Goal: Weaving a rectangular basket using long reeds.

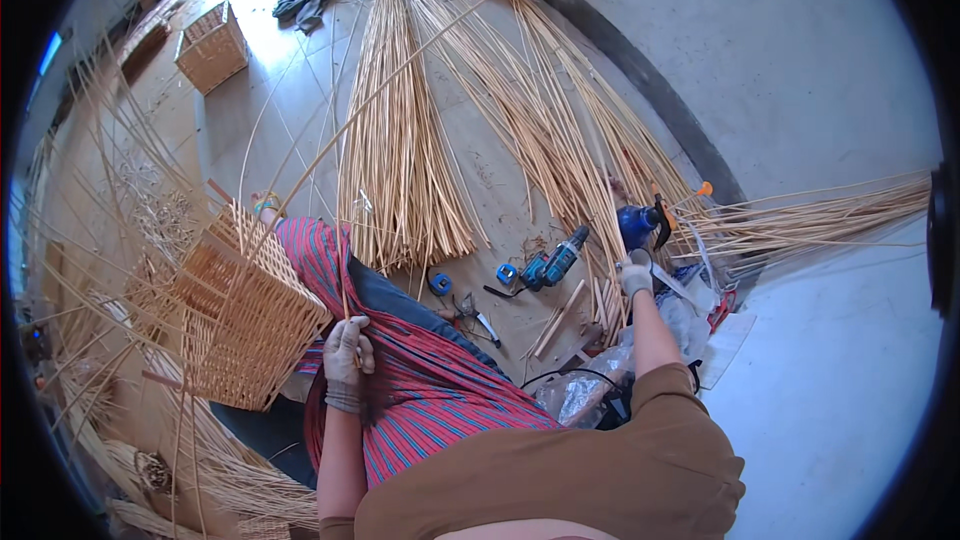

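My left hand, in a pale knitted glove, is closed around a thin wicker rod over my lap. Beside it, to the left, a half-woven wicker basket lies tilted against my leg, with long loose rods sticking out from it. My right hand, also gloved, reaches out to the right among the rods on the floor. Its fingers are curled, and what they hold is hidden. Just beyond it stands a blue spray bottle with a black trigger and an orange nozzle.
Large bundles of wicker rods fan out ahead, with another bundle at right. A teal cordless drill, a blue tape measure and pruning shears lie ahead of my lap. A finished-looking basket stands far left.
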`<state>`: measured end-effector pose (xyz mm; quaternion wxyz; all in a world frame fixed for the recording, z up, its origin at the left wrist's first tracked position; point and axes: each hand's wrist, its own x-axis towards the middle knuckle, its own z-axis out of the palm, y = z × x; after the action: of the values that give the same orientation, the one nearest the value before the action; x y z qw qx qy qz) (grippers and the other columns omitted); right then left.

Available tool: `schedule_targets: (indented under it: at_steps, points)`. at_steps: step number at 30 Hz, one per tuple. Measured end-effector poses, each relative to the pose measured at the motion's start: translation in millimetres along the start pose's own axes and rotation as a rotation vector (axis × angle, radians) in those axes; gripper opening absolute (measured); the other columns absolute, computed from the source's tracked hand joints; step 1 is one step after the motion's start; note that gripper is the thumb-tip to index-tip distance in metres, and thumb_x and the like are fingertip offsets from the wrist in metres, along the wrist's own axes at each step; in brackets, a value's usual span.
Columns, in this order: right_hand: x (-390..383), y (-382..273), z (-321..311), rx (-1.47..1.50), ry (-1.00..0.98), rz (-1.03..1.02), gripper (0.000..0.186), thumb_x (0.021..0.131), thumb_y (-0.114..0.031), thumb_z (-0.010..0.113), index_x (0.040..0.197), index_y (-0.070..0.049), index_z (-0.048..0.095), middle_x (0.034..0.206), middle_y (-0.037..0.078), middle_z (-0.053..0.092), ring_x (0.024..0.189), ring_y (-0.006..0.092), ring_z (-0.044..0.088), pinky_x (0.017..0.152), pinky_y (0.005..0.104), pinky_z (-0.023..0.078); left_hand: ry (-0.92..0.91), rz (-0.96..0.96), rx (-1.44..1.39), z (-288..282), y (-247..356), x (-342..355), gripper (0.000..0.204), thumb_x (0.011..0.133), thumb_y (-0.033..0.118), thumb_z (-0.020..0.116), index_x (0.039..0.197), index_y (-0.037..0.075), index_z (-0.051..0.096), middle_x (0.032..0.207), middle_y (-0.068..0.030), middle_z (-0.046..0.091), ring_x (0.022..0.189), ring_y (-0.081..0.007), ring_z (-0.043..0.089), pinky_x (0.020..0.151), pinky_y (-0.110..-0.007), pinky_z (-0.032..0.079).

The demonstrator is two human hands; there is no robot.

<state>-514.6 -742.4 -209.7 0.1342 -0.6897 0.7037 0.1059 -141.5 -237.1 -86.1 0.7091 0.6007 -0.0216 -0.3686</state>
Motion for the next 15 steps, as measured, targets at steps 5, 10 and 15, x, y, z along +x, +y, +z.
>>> schedule_targets:
  at_steps: [5, 10, 15]
  points:
    - [-17, 29, -20, 0.036, 0.063, 0.134, 0.056, 0.095, -0.053, 0.043, 0.114, -0.008, 0.07, 0.116, 0.025, 0.066, 0.116, 0.0385, 0.061, 0.097, 0.0489, 0.048, -0.017, -0.023, 0.011, 3, 2, 0, 0.031, 0.102, 0.033, 0.056, 0.112, 0.004, 0.062, 0.064, -0.0007, 0.057, 0.043, -0.0085, 0.05, 0.038, -0.021, 0.039]
    - [-17, -2, -39, -0.217, 0.272, 0.055, 0.041, 0.089, -0.037, 0.057, 0.124, -0.015, 0.06, 0.112, 0.024, 0.067, 0.104, 0.0432, 0.065, 0.089, 0.0507, 0.052, -0.133, 0.004, 0.133, -6, 12, -22, 0.028, 0.103, 0.02, 0.053, 0.124, 0.003, 0.054, 0.082, -0.003, 0.061, 0.054, -0.0072, 0.055, 0.047, -0.022, 0.045]
    - [-89, -135, -64, 0.846, -0.585, -0.518, 0.029, 0.097, -0.02, 0.063, 0.122, -0.006, 0.061, 0.094, 0.0, 0.065, 0.078, 0.0077, 0.062, 0.067, 0.0195, 0.05, -0.382, 0.032, 0.165, 14, 23, -47, 0.02, 0.102, 0.011, 0.051, 0.121, 0.006, 0.058, 0.088, 0.0021, 0.054, 0.08, -0.0068, 0.051, 0.077, -0.024, 0.046]
